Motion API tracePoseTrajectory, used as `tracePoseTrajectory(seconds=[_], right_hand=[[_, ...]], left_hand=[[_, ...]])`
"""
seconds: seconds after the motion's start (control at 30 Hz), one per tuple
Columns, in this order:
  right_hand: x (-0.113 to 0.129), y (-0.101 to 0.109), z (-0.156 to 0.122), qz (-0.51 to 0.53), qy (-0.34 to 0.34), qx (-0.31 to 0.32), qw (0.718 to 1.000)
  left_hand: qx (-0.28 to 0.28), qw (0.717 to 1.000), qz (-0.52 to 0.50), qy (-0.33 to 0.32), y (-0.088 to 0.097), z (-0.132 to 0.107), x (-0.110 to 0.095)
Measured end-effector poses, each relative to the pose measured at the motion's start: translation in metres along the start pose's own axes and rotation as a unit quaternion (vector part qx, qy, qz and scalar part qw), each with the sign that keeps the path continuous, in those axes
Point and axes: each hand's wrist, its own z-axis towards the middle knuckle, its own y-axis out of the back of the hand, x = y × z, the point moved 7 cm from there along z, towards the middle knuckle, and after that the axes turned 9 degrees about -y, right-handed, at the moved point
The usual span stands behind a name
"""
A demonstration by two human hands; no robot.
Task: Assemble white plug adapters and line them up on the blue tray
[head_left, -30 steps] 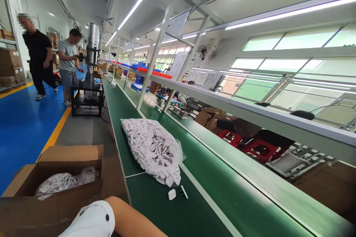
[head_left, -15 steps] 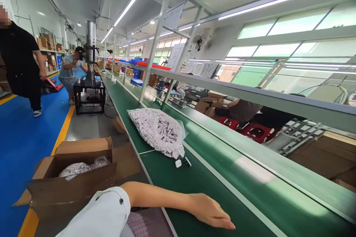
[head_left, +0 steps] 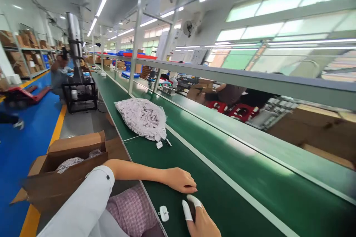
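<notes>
Both hands rest empty on the green table: left hand (head_left: pixel 180 180) loosely curled, right hand (head_left: pixel 200 219) open (2 fingers taped). Small white plug (head_left: pixel 164 213) lies lower centre, ungrasped; picking it up seems next.

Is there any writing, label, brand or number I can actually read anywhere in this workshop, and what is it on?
None can be read.
White hanging sign boards above the long green conveyor belt: too blurred to tell whether they bear print.
Brown cardboard boxes on the far shelves: any print too small.
Clear plastic bag of small white parts: no label shows.
Small white plug part near the right hand: no marking legible.
</notes>
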Motion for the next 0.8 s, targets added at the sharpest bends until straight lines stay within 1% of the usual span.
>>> tracePoseTrajectory(seconds=[0.07, 0.13, 0.17, 0.2, 0.27, 0.3, 0.37, 0.4, 0.47, 0.5, 0.53, 0.57, 0.6, 0.63, 0.67, 0.7, 0.73, 0.77, 0.8], right_hand=[[0.025, 0.001, -0.009, 0.007, 0.051, -0.005, 0.999], [0.053, -0.009, -0.014, -0.008, 0.120, 0.034, 0.992], [0.063, -0.017, -0.015, -0.023, 0.140, 0.060, 0.988], [0.069, -0.024, -0.014, -0.036, 0.140, 0.079, 0.986], [0.071, -0.030, -0.008, -0.049, 0.113, 0.097, 0.988], [0.070, -0.028, -0.006, -0.042, 0.100, 0.095, 0.990], [0.068, -0.014, -0.010, 0.015, 0.076, 0.073, 0.994], [0.066, -0.005, -0.018, 0.068, 0.056, 0.057, 0.994], [0.059, 0.010, -0.046, 0.198, 0.001, 0.028, 0.980], [0.055, 0.012, -0.066, 0.254, -0.032, 0.010, 0.967], [0.050, 0.009, -0.089, 0.291, -0.075, -0.010, 0.954], [0.046, 0.001, -0.115, 0.302, -0.124, -0.031, 0.945], [0.040, -0.012, -0.141, 0.286, -0.191, -0.058, 0.937], [0.033, -0.031, -0.166, 0.252, -0.283, -0.076, 0.922], [0.028, -0.053, -0.188, 0.217, -0.365, -0.074, 0.902], [0.026, -0.077, -0.203, 0.194, -0.419, -0.054, 0.886], [0.025, -0.101, -0.210, 0.181, -0.449, -0.024, 0.874], [0.023, -0.122, -0.210, 0.173, -0.465, 0.005, 0.868], [0.020, -0.138, -0.204, 0.168, -0.474, 0.024, 0.864]], left_hand=[[0.004, 1.000, -0.011, -0.003, 0.001, 0.000, 0.000], [0.001, 1.000, -0.026, -0.002, 0.004, 0.000, 0.000], [-0.004, 0.999, -0.036, -0.004, 0.006, 0.000, 0.000], [-0.010, 0.999, -0.047, -0.008, 0.009, 0.000, -0.001], [-0.021, 0.997, -0.071, -0.017, 0.014, 0.000, -0.001], [-0.025, 0.996, -0.083, -0.019, 0.016, 0.001, -0.001], [-0.031, 0.993, -0.110, -0.019, 0.020, 0.001, 0.000], [-0.031, 0.991, -0.126, -0.018, 0.021, 0.001, 0.001], [-0.028, 0.987, -0.159, -0.009, 0.021, 0.001, 0.004], [-0.025, 0.984, -0.177, -0.003, 0.020, 0.001, 0.006], [-0.019, 0.981, -0.195, 0.001, 0.018, 0.002, 0.007], [-0.014, 0.977, -0.211, 0.007, 0.016, 0.003, 0.009], [-0.007, 0.974, -0.227, 0.010, 0.014, 0.004, 0.011], [-0.003, 0.971, -0.240, 0.012, 0.013, 0.006, 0.012], [-0.002, 0.968, -0.249, 0.015, 0.012, 0.007, 0.013], [-0.003, 0.966, -0.256, 0.019, 0.012, 0.008, 0.014], [-0.003, 0.965, -0.261, 0.021, 0.012, 0.010, 0.014], [-0.003, 0.964, -0.265, 0.020, 0.013, 0.010, 0.013], [-0.002, 0.963, -0.269, 0.017, 0.014, 0.010, 0.012]])
